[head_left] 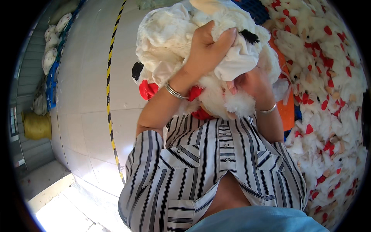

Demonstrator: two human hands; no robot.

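A bundle of white furry plush toy skins (166,34), limp and unstuffed, is held up before my chest. Black tufts and red pieces (147,89) show on it. My left hand (210,48) grips the top of the bundle, thumb pressed along a smooth white cloth part (236,62) of one skin. Lower and to the right, my right hand (255,83) is closed on the same skin, its fingers partly tucked under the cloth. Where one skin ends and another begins in the bundle I cannot tell.
A large heap of white plush skins with red parts (328,96) fills the right side. Beside it stands something orange (288,104), and a blue crate (253,9) is behind. Yellow-black tape (109,77) crosses the pale floor. Filled sacks (49,60) and a yellow bundle (36,125) line the far left.
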